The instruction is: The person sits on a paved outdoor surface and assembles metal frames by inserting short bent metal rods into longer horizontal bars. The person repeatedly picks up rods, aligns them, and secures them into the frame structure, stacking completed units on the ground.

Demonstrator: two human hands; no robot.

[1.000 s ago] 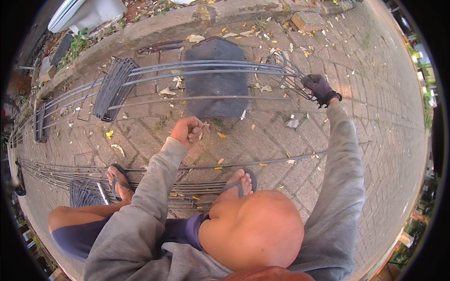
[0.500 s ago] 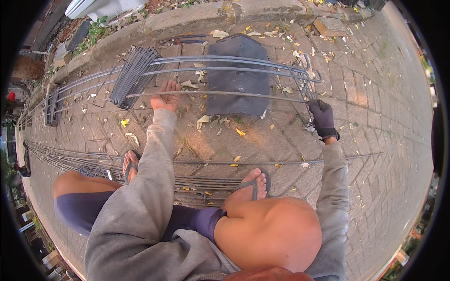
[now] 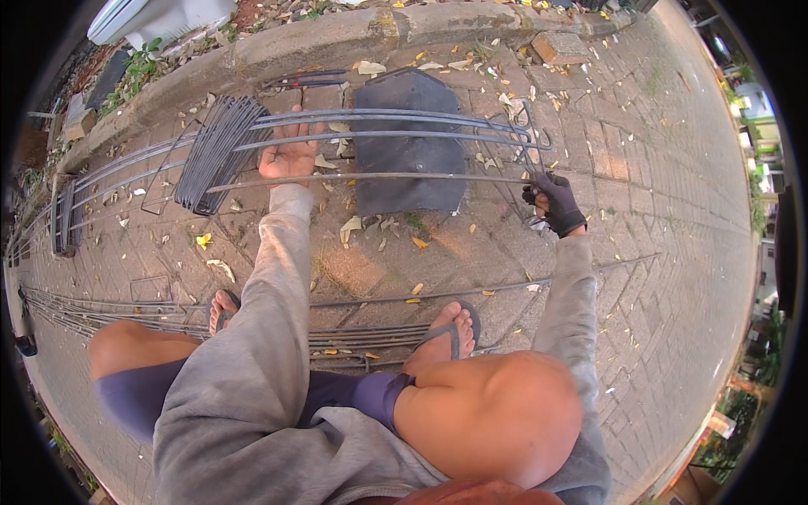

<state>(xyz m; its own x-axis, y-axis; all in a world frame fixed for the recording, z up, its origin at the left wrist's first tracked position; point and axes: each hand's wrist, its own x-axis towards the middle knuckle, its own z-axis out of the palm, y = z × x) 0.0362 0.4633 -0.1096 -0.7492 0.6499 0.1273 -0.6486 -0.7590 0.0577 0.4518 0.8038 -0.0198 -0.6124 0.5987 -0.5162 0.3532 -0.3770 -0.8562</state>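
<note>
Several long steel rods (image 3: pixel 337 120) with hooked right ends run left to right across the paving. My left hand (image 3: pixel 289 156) is open, palm up, its fingers stretched beneath these rods. The nearest rod (image 3: pixel 328 178) crosses over the base of that palm. My right hand (image 3: pixel 559 204), in a dark fingerless glove, is closed around this rod's right end. Thin bent wire frames (image 3: pixel 515 160) hang about the hooked ends. Left of my left hand, a tight bundle of rectangular steel stirrups (image 3: pixel 220 154) surrounds the rods. Behind the rods is a dark sheet (image 3: pixel 410 156).
Another stirrup bundle (image 3: pixel 65 215) stands farther left. More rods (image 3: pixel 370 338) lie by my sandalled feet, with a single rod (image 3: pixel 471 292) ahead of them. A curb (image 3: pixel 337 42) runs along the back. A brick (image 3: pixel 560 48) and dry leaves lie on the paving.
My left hand has slid farther under the rods, its fingers reaching away from me. My right hand has turned and closed around the near rod's end. The whole view has shifted slightly.
</note>
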